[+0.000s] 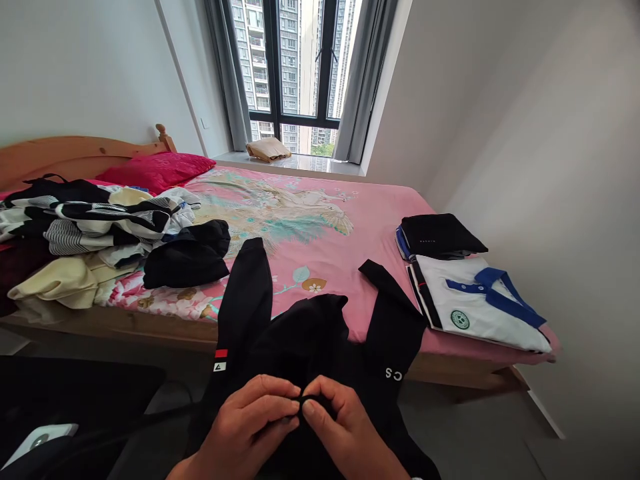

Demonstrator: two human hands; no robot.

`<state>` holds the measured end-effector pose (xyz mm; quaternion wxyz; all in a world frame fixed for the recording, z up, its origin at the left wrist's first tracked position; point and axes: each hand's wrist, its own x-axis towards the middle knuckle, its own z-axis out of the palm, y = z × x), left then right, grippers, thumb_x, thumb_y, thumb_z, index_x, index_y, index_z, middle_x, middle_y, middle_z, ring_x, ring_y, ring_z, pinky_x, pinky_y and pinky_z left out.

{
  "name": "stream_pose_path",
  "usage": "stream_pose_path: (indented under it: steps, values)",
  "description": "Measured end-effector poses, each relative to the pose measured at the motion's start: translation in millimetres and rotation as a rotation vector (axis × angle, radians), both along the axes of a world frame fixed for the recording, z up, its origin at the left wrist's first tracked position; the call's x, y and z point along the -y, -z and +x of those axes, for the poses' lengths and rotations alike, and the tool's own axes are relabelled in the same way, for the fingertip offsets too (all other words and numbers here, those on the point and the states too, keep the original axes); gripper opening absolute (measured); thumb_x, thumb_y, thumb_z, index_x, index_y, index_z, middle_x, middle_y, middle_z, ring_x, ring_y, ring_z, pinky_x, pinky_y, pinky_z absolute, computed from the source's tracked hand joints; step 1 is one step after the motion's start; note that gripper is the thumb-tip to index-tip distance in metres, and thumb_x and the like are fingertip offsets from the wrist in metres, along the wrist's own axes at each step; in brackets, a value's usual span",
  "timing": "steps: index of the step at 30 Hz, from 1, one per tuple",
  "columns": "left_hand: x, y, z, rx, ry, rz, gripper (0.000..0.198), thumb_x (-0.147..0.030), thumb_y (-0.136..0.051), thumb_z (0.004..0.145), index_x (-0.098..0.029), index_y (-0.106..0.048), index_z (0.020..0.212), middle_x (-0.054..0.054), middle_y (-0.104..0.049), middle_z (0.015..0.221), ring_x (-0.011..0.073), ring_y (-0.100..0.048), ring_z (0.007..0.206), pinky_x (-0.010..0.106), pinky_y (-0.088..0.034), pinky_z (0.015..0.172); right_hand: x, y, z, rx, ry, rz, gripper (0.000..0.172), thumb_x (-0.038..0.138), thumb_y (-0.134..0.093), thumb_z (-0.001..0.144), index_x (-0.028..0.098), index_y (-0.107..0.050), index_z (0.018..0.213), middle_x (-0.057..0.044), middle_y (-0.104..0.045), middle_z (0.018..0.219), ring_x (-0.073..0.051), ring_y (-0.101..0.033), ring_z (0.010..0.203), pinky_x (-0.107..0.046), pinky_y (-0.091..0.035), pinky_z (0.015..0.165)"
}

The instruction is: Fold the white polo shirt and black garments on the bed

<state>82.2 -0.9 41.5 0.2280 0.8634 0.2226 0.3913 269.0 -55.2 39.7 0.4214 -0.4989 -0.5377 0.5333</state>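
Fabric of a black garment [300, 333] is bunched right at the fingertips, where the left hand [253, 420] and the right hand [343, 420] meet, thumbs and fingers of each drawn close together in a pinch on it; exactly which part they pinch I cannot tell, dark against dark. The body of the garment spreads beneath the fingers and straight ahead of them, and some shows to the right of the right wrist. Ahead and left of the fingers, one sleeve [246, 283] reaches onto the bed [385, 200], its red and white patch [221, 361] just beyond the left knuckles; ahead and right, the other sleeve [393, 317] lies bent, white letters [393, 374] near the right hand. Well left of the fingers sits a clothes heap [110, 223], well right a folded white shirt [465, 307], a folded black top [443, 235] farther from them
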Motion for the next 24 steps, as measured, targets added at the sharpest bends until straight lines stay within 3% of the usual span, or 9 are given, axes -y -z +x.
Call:
stream_pose_path:
  steps: [5, 10, 15, 19, 21, 24]
  values:
    - [-3, -13.3, -2, -0.071, 0.029, 0.200, 0.019, -0.007, -0.062, 0.079, -0.018, -0.062, 0.094, 0.005, -0.071, 0.092, 0.0136, -0.065, 0.087, 0.025, -0.056, 0.080, 0, 0.4, -5, -0.010, -0.028, 0.065, 0.029, 0.039, -0.048, 0.092, 0.018, -0.062, 0.078, 0.002, -0.055, 0.070, -0.009, -0.047, 0.066, -0.020, -0.039, 0.063]
    - [3, -33.5, 9, -0.131, -0.019, 0.385, 0.015, -0.008, -0.053, 0.085, -0.017, -0.064, 0.084, 0.002, -0.071, 0.082, 0.0110, -0.065, 0.079, 0.026, -0.055, 0.085, 6, 10.6, -16, 0.135, 0.153, 0.209, 0.029, 0.037, -0.045, 0.093, 0.018, -0.057, 0.074, 0.001, -0.054, 0.069, -0.010, -0.048, 0.065, -0.022, -0.038, 0.062]
    - [9, -23.7, 15, -0.118, -0.046, 0.380, 0.019, -0.006, -0.048, 0.086, -0.017, -0.063, 0.088, 0.003, -0.070, 0.081, 0.0106, -0.065, 0.076, 0.030, -0.053, 0.090, 1, 21.4, -19, 0.188, 0.223, 0.275, 0.028, 0.034, -0.045, 0.092, 0.018, -0.055, 0.072, 0.000, -0.054, 0.068, -0.010, -0.047, 0.063, -0.022, -0.038, 0.060]
    - [1, -8.2, 9, -0.135, -0.048, 0.088, 0.019, -0.010, -0.052, 0.085, -0.021, -0.061, 0.097, 0.004, -0.070, 0.098, 0.0126, -0.065, 0.092, 0.027, -0.052, 0.091, -12, 23.3, -12, 0.117, 0.205, 0.242, 0.033, 0.037, -0.041, 0.095, 0.018, -0.052, 0.070, 0.003, -0.049, 0.062, -0.009, -0.043, 0.059, -0.021, -0.035, 0.057]
    - [-6, -6.9, 5, -0.156, 0.010, -0.185, 0.021, -0.015, -0.047, 0.088, -0.023, -0.062, 0.101, 0.005, -0.067, 0.109, 0.0138, -0.063, 0.100, 0.025, -0.051, 0.090, -18, 19.5, -5, 0.146, 0.172, 0.244, 0.034, 0.038, -0.040, 0.095, 0.018, -0.051, 0.070, 0.004, -0.046, 0.062, -0.008, -0.042, 0.058, -0.020, -0.034, 0.057]
    - [-16, -14.5, 2, -0.131, 0.026, -0.651, 0.022, -0.027, -0.040, 0.093, -0.022, -0.059, 0.102, 0.005, -0.067, 0.100, 0.0136, -0.062, 0.091, 0.024, -0.050, 0.081, -26, 8.4, 6, 0.278, 0.094, 0.286, 0.034, 0.040, -0.042, 0.094, 0.018, -0.052, 0.070, 0.003, -0.048, 0.064, -0.009, -0.044, 0.062, -0.021, -0.034, 0.061]
